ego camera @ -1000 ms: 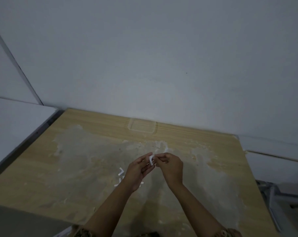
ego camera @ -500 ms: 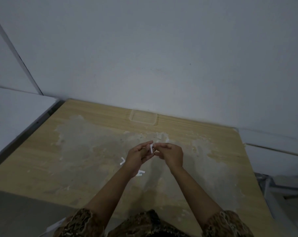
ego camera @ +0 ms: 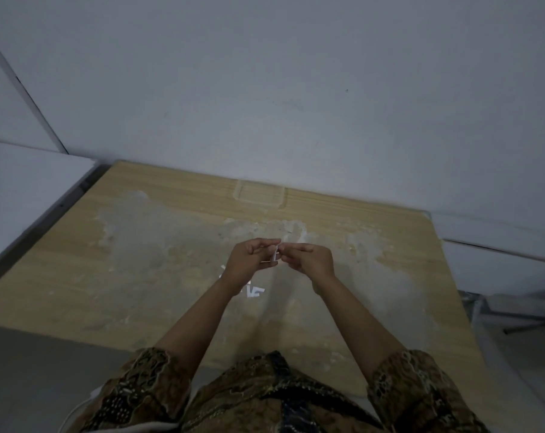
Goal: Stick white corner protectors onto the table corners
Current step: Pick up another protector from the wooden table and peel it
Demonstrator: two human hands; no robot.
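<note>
room: plain grey-white wall behind a wooden table (ego camera: 374, 232) whose top is patchy and worn pale in the middle; a shallow rectangular recess (ego camera: 260, 197) lies near its far edge.
held piece: a small white corner protector (ego camera: 276, 254) is raised above the table's middle, standing roughly upright, pinched from both sides.
left hand (ego camera: 249, 260): fingers curled, tips closed narrow on the protector's left side.
right hand (ego camera: 308, 260): fingers curled, tips meeting the same piece from the right; whether it is peeling a backing is too small to tell.
spares: more white protectors (ego camera: 254, 292) lie flat on the table, just under and partly hidden by the left wrist.
key relation: the held piece sits midway between the hands, both equally near; the far right table corner (ego camera: 426, 214) lies up and to the right, on the right hand's side, well apart.
likely step: readying the piece before carrying it to a corner.
</note>
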